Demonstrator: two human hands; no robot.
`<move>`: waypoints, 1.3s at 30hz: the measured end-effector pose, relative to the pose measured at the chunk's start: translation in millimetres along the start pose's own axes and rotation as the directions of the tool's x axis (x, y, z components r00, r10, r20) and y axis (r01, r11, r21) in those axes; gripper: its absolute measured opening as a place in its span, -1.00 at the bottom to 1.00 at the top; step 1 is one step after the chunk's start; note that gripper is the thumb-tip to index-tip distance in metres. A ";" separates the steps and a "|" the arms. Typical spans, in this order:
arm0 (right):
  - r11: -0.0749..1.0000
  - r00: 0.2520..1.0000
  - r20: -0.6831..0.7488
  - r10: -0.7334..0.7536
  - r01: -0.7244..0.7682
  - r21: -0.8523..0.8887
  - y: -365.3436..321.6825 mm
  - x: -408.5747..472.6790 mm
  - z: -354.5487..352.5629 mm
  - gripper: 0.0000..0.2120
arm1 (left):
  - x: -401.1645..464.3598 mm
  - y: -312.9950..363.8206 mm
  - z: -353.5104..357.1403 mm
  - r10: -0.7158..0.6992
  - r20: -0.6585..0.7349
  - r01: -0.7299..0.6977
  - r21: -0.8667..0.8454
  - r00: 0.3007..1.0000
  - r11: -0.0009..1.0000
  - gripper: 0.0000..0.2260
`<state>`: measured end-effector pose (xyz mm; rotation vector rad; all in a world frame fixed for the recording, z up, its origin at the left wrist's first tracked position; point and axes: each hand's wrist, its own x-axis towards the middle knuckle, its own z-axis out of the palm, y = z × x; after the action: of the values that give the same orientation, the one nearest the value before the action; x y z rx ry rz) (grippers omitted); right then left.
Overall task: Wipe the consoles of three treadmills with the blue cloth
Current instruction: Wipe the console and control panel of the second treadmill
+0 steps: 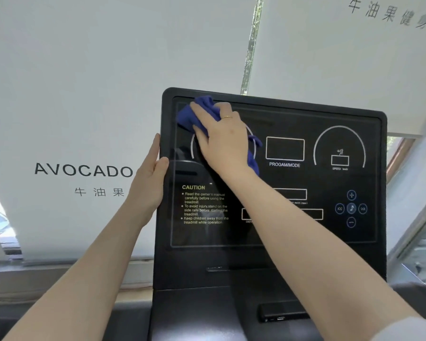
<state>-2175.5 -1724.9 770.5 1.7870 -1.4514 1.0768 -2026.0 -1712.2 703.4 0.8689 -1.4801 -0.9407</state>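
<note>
1. Two bare forearms were seen rising from the lower edge of the frame toward a black treadmill console (pixel 293 183) in the centre and right of the frame.
2. The left hand (pixel 150 178) was placed on the console's left edge, at centre left of the frame. Its fingers were extended flat along the bezel and the thumb was laid on the front face, so the panel was steadied rather than gripped.
3. The right hand (pixel 223 141) was pressed onto the blue cloth (pixel 199 112) against the upper left corner of the panel. The fingers were spread over the bunched fabric, holding it flat to the glass; whether any fold was pinched beneath the palm could not be told. A ring was visible on one finger.
4. A tail of the cloth was seen hanging below the wrist, over the left dial marking.
5. It was judged that the wipe was at an early stage on this console: the display windows, the right dial and the button cluster (pixel 351 208) at lower right were not yet covered.
6. For a good result, even pressure and overlapping strokes across the panel were indicated, with the loose tail gathered in.
7. Behind the console, white blinds (pixel 84 70) printed with "AVOCADO" lettering were visible.
</note>
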 end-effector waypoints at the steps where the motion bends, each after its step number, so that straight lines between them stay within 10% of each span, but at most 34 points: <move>1: 1.000 1.000 -0.005 -0.004 0.004 0.010 8.6 1.6 -2.9 -0.61 | -0.9 0.3 1.0 0.003 -0.018 -0.003 0.009 1.000 1.000 -0.58; 17: 0.882 0.876 -0.142 0.460 -0.469 -0.039 118.2 0.9 -49.8 -0.59 | -9.9 10.1 19.3 0.003 -0.189 0.018 0.110 0.982 0.994 -0.60; 20: 0.930 0.929 -0.100 0.356 -0.363 -0.060 90.9 -6.5 -42.5 -0.59 | -10.0 10.6 27.6 0.020 -0.281 0.047 0.230 0.960 0.972 -0.59; 24: 1.000 1.000 0.009 0.025 -0.025 -0.016 56.3 -40.7 -28.4 -0.59 | -7.5 21.0 55.2 0.123 -0.458 0.162 0.534 0.880 0.830 -0.51; 29: 0.980 0.973 0.123 -0.194 0.197 -0.014 88.7 -33.2 -44.5 -0.61 | -12.0 35.9 98.3 0.338 -0.315 0.016 0.752 0.887 0.659 -0.39; 39: 0.955 0.953 -0.116 0.281 -0.289 -0.064 180.2 -12.7 -71.1 -0.60 | -14.7 20.4 118.1 0.310 -0.024 -0.076 0.948 0.950 0.308 -0.07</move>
<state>-2367.4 -1700.4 786.8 1.4707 -1.6985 1.2163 -2142.2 -1680.0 709.1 1.5089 -1.8690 0.3789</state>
